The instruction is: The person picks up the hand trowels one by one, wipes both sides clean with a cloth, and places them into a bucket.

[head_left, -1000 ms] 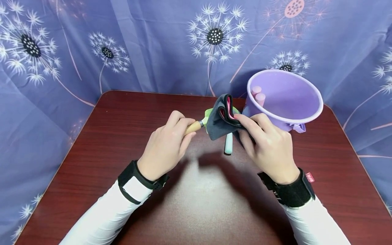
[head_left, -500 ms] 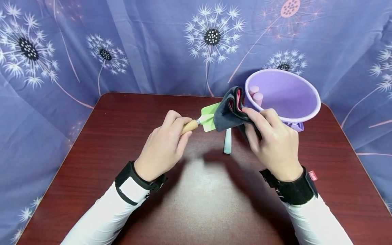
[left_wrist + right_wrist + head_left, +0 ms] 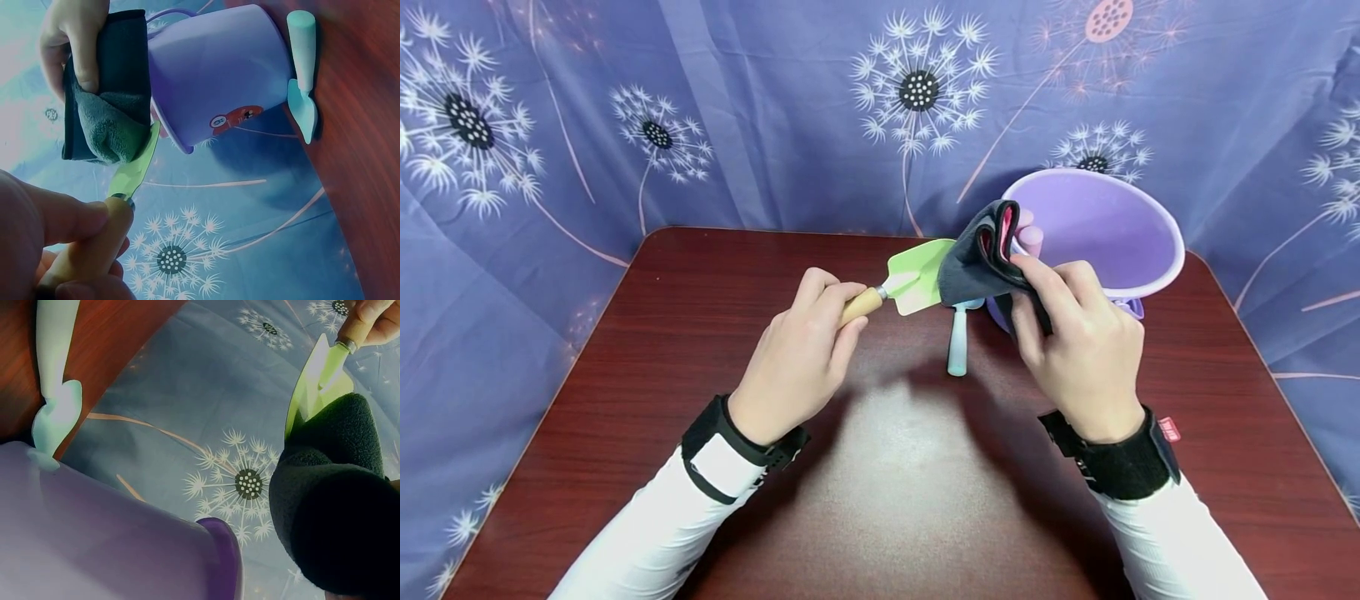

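Note:
In the head view, my left hand [image 3: 793, 354] grips the wooden handle of a small green trowel [image 3: 916, 279], held above the table with its blade pointing right. My right hand [image 3: 1082, 350] pinches a folded dark grey cloth [image 3: 973, 267] with black edging and pink inside its folds. The cloth lies against the far end of the blade and hides its tip. In the left wrist view the cloth [image 3: 112, 125] touches the blade [image 3: 134, 169]. A pale teal trowel [image 3: 957, 342] lies on the table below the cloth, its blade partly hidden.
A purple bucket [image 3: 1165, 267] stands at the table's back right, just behind my right hand. Two pink handle ends [image 3: 1030, 240] show inside it, partly covered by the cloth. A blue dandelion-print curtain [image 3: 775, 108] hangs along the back edge of the dark red table [image 3: 700, 283].
The cloth and my right hand have moved right and slightly up along the green blade, uncovering more of it. My left hand has shifted slightly left with the trowel.

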The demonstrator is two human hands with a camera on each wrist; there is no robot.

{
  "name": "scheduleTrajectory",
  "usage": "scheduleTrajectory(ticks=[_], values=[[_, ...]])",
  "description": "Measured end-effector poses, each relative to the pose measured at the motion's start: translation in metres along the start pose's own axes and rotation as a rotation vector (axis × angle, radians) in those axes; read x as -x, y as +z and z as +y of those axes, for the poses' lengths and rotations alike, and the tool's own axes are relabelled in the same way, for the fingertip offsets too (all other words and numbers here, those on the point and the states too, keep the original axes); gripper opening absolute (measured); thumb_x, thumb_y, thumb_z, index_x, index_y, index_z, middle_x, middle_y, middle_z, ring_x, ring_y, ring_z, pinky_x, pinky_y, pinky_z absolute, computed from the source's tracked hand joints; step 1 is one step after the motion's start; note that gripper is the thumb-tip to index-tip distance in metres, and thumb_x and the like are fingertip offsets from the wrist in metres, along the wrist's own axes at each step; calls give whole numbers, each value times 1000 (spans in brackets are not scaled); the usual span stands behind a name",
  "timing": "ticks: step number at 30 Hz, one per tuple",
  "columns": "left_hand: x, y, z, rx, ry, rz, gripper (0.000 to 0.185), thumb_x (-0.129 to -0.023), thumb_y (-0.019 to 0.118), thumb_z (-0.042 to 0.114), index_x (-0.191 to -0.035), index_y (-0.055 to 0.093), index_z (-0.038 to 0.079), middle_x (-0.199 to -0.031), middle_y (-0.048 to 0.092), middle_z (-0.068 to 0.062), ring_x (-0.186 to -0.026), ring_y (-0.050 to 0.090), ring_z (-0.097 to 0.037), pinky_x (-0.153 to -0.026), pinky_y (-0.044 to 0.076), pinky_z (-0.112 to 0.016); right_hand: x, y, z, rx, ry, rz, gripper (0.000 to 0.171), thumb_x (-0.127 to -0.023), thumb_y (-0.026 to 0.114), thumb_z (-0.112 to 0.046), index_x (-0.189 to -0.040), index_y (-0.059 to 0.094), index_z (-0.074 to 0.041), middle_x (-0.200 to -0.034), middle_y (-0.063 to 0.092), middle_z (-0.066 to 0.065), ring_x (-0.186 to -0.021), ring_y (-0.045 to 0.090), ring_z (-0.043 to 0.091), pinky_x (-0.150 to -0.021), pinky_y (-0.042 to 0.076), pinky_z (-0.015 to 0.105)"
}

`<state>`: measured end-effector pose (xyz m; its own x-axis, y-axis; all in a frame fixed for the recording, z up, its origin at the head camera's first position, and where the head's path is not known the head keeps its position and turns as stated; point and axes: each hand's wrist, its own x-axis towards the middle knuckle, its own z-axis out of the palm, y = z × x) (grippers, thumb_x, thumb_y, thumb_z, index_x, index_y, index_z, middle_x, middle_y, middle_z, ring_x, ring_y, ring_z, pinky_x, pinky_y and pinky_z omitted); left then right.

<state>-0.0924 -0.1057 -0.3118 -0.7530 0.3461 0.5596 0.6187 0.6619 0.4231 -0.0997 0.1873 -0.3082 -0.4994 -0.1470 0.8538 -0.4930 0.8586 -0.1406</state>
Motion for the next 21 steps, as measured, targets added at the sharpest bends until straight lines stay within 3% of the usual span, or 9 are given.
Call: scheduleTrajectory(ticks=[21], values=[[1,8,8,-29,-17,-23,27,-105,67,13,-130,66,3,-112,54,-9,-62,59,-18,-53,52,-36,4,7,-14,-78,-123,-42,32,-100,64,-16,-130,75,-12,-91,64,12,-50,49,29,-41,36,45]])
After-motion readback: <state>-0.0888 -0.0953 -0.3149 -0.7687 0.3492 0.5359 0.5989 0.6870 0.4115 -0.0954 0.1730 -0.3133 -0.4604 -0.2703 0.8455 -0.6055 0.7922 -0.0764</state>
